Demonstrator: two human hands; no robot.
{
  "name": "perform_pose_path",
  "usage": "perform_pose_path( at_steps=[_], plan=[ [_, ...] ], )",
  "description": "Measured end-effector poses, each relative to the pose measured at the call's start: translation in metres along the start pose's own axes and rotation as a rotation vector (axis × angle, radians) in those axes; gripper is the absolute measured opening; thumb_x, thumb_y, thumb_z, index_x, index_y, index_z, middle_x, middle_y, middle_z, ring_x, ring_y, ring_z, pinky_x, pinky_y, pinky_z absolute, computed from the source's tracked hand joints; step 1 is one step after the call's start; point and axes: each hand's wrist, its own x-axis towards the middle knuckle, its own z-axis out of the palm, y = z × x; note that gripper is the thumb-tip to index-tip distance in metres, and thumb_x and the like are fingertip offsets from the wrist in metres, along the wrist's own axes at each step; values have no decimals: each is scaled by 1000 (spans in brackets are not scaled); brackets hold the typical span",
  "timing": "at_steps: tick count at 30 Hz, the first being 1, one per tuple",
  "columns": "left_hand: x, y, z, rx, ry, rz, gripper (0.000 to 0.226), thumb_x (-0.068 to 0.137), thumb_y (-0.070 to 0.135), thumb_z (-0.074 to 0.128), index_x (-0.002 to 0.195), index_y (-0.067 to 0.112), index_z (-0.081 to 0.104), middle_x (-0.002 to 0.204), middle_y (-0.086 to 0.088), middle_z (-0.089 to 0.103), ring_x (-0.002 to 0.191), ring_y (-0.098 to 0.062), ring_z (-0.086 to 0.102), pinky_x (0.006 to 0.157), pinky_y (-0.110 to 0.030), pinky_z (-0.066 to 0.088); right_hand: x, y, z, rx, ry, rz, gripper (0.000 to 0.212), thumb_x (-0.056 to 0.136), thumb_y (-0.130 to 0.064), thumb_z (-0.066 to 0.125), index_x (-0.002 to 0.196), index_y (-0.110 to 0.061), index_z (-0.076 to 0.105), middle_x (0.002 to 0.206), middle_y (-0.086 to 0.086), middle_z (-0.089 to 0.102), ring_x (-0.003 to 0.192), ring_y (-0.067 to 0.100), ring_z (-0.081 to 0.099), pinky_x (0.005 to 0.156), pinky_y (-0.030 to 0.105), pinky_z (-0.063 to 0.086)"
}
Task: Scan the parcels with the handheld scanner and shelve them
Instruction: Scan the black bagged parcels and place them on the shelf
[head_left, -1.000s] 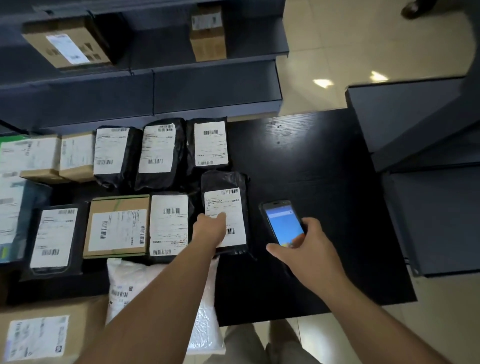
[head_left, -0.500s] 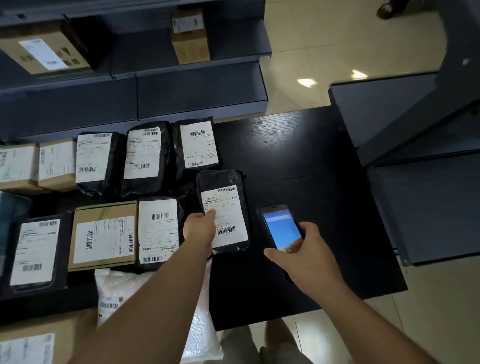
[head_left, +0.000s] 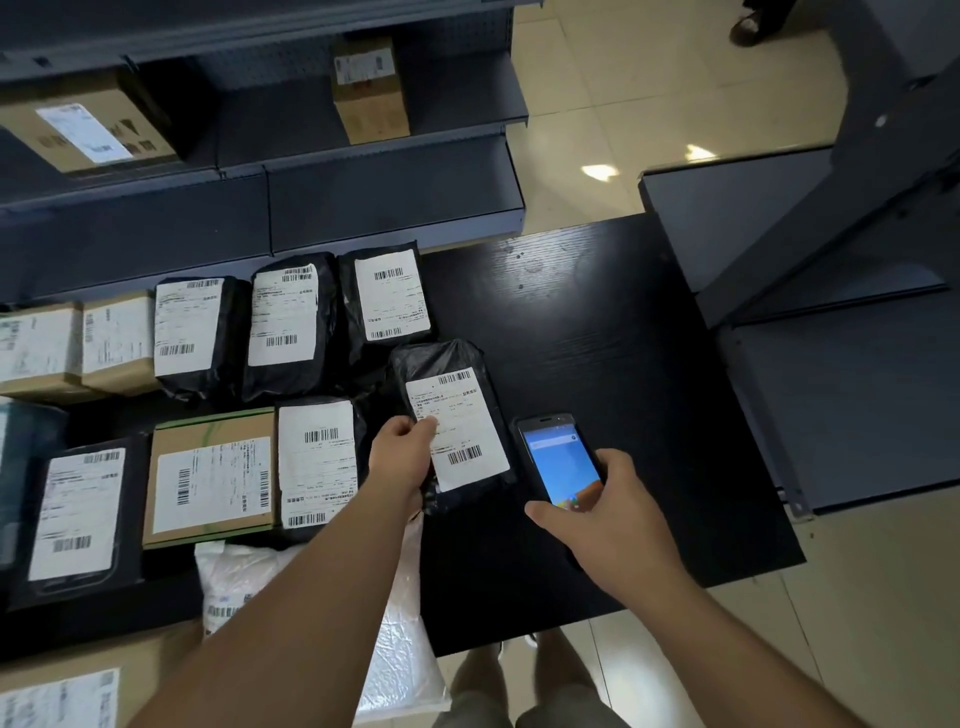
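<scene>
Parcels wrapped in black plastic film are laid label-up on the dark table (head_left: 597, 322), and one of them, the black parcel (head_left: 452, 415), is pinched at its near left edge by the left hand (head_left: 402, 457), thumb on the white shipping label and the other fingers curled beneath, so that it sits slightly tilted at the right end of the near row, just beside the handheld scanner (head_left: 561, 462). The scanner is gripped by the right hand (head_left: 602, 514), fingers wrapped round its lower body, its lit screen facing up. The parcel is judged light and soft: the film is crumpled and glossy, so it may be slippery and may sag if held by one corner. A hold across a long edge, with the thumb kept off the barcode, is judged safest, leaving the label flat for scanning. Five black film parcels are counted in all: three in the far row and two in the near row, the held one included. A flat black mailer (head_left: 78, 514) lies at the left of the near row, with a taped brown box (head_left: 208, 478) beside it. Two small cardboard boxes are seen at the far left, a white bubble mailer (head_left: 395, 665) under the left forearm, and two cardboard boxes on the grey shelving (head_left: 395, 197) behind.
</scene>
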Motion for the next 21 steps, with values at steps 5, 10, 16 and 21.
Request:
perform_pose_path(
  at_steps=[5, 10, 16, 21],
  plan=[
    [-20, 10, -8, -18, -38, 62, 33, 79, 43, 77, 77, 20, 54, 106, -22, 75, 101, -45, 74, 88, -66, 60, -12, -13, -7, 9, 17, -35, 89, 73, -54, 89, 143, -29, 40, 108, -9, 59, 89, 10, 66, 78, 37, 62],
    [-30, 22, -17, -50, -29, 108, 62, 58, 66, 81, 94, 21, 58, 104, -13, 77, 98, -36, 76, 88, -62, 62, -31, -27, -21, 3, 59, -92, 88, 74, -53, 89, 142, -29, 40, 111, -9, 59, 92, 9, 64, 78, 33, 61],
    [-72, 58, -24, -173, 8, 169, 73, 82, 43, 87, 139, 23, 46, 125, -5, 69, 109, -29, 72, 97, -55, 59, -55, -42, -37, -5, 68, -172, 81, 74, -52, 88, 136, -31, 41, 106, -9, 61, 88, 9, 65, 75, 33, 60],
    [-104, 78, -35, -257, 9, 218, 81, 81, 40, 87, 148, 14, 51, 118, -5, 78, 100, -29, 78, 90, -54, 63, -68, -55, -54, -20, 48, -266, 81, 73, -53, 87, 136, -31, 42, 104, -8, 61, 89, 8, 65, 76, 35, 61]
  ],
)
